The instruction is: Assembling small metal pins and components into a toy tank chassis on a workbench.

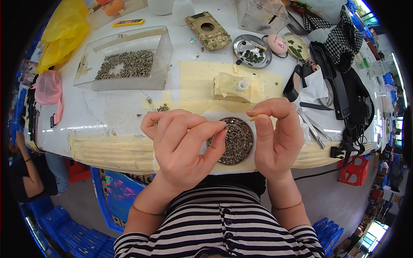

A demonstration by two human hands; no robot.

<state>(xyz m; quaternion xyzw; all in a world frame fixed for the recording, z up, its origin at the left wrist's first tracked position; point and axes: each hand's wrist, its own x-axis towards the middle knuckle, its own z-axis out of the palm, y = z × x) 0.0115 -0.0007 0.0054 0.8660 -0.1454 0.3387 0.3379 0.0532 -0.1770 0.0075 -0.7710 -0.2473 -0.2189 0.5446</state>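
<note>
My left hand (183, 144) is closed in a pinch over the left side of a round dish (253, 148). Whatever sits at its fingertips is too small to make out. Small silvery metal parts (235, 144) fill the dish. On the dish's right, my right hand (277, 139) pinches a tiny yellowish piece (254, 118) between thumb and forefinger. The two sets of fingertips are apart. Just beyond them stands a block wrapped in cream tape (230, 88), with a white ring-shaped piece (243, 84) on top. A few loose metal parts (162, 107) lie beyond my left hand.
A clear box (165, 64) of metal parts stands far left. Behind sit a camouflage-patterned housing (208, 30) and a round tray (269, 56) with dark green bits. Tweezers (313, 129) and black straps (292, 84) lie right. A person's arm (28, 170) shows at far left.
</note>
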